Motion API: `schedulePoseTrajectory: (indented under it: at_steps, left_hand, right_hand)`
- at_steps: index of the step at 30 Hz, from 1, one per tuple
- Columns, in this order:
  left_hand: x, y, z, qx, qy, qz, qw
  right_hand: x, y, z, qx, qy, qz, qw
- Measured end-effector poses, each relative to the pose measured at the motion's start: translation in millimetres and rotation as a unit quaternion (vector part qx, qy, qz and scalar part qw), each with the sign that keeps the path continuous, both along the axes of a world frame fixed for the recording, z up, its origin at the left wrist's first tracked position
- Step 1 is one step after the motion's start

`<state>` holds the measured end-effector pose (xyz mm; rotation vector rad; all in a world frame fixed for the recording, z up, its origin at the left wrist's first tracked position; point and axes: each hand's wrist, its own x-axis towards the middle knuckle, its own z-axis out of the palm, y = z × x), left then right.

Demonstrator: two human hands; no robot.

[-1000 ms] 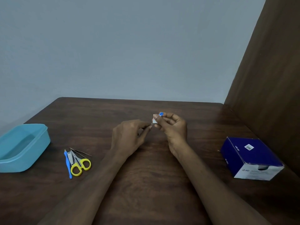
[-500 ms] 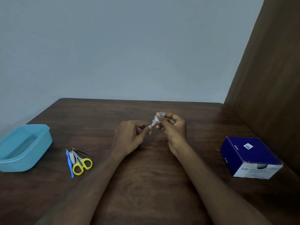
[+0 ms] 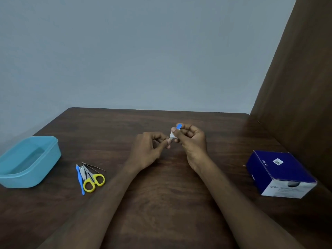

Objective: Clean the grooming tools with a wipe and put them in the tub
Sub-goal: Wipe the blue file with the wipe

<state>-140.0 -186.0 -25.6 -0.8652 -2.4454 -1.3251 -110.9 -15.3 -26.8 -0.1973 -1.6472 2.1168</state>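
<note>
Above the middle of the table, my right hand [image 3: 193, 142] pinches a small white and blue wipe sachet [image 3: 175, 132] by its upper part. My left hand [image 3: 147, 150] pinches the sachet's lower end with thumb and forefinger. The grooming tools lie in a bunch at the left: yellow-handled scissors [image 3: 93, 180], a nail clipper [image 3: 82, 173], a slim blue-handled tool [image 3: 80, 179] and thin tweezers [image 3: 94, 166]. Left of them stands the light blue tub [image 3: 45, 169], open, and nothing shows inside it.
A dark blue and white box [image 3: 280, 174] sits at the right near a brown wooden panel [image 3: 296, 97]. The table [image 3: 165, 203] is dark wood and meets a pale wall at the back.
The sachet has tilted from nearly flat to more upright between my fingers, and my left fingertips have closed on its lower end. The tools, tub and box have not moved.
</note>
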Motion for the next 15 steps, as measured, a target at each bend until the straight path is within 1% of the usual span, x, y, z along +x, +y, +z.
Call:
schedulePoseTrajectory:
  at_steps: [4, 7, 9, 13, 15]
  left_hand:
    - [2, 1, 0, -0.013, -0.001, -0.019, 1.0]
    - [-1, 1, -2, -0.003, -0.017, 0.026, 0.999]
    - [-2, 0, -1, 0.028, -0.036, 0.062, 0.997]
    - [-4, -4, 4, 0.112, -0.088, 0.073, 0.987]
    - [-6, -7, 4, 0.117, -0.101, 0.057, 0.986]
  right_hand:
    - [-3, 3, -1, 0.015, -0.024, -0.049, 0.998]
    - [-5, 4, -3, -0.006, -0.019, -0.033, 0.999]
    - [-2, 3, -3, 0.003, -0.015, -0.017, 1.0]
    - [8, 5, -4, 0.1, 0.004, 0.005, 0.995]
    - [10, 6, -4, 0.155, 0.014, 0.011, 0.988]
